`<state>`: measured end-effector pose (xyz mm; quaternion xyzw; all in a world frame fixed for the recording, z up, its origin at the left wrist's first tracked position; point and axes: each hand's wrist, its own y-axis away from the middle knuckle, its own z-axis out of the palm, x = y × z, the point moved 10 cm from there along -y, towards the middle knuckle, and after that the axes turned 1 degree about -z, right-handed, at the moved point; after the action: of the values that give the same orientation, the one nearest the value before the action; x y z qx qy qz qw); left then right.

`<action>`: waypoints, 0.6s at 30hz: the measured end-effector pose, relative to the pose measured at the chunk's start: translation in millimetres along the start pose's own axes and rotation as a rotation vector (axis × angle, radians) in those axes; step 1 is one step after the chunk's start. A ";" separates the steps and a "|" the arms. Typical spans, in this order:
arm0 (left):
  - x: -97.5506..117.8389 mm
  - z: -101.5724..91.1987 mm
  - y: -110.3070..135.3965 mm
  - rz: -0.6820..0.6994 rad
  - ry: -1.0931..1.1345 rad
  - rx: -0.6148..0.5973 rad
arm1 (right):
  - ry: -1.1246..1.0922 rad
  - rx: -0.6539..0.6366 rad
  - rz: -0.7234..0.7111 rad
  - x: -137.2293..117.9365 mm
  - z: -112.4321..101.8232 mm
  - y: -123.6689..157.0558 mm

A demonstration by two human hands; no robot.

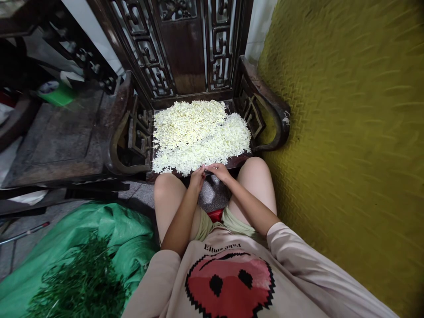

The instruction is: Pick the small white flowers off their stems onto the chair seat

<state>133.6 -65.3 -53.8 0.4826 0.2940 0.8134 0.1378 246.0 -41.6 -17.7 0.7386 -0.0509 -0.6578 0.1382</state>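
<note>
A heap of small white flowers point(198, 132) covers the seat of a dark carved wooden chair point(265, 101) in front of me. My left hand point(198, 178) and my right hand point(218, 171) meet at the seat's front edge, between my bare knees. Both have their fingers curled and pinched together at the rim of the flower heap. What they pinch is too small to make out.
A green plastic sheet point(115, 234) with a pile of green stems point(79, 282) lies on the floor at lower left. A dark wooden bench point(62, 137) stands to the left of the chair. A yellow-green textured wall point(351, 145) fills the right side.
</note>
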 end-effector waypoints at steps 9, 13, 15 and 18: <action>3.7 0.8 4.5 0.011 -0.049 0.020 | -0.033 0.010 -0.026 0.3 -0.1 -1.5; 4.3 -3.2 2.7 0.034 -0.064 0.048 | -0.044 0.007 -0.031 0.1 0.0 -1.6; 4.4 -4.4 2.0 0.043 -0.085 0.057 | -0.038 0.008 -0.032 -0.2 -0.1 -1.3; 5.3 -7.8 1.3 0.060 -0.125 0.084 | -0.012 0.024 -0.027 0.1 -1.4 -1.2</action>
<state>124.3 -66.4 -52.1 0.5467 0.3040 0.7723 0.1109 247.2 -40.4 -18.0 0.7369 -0.0496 -0.6634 0.1203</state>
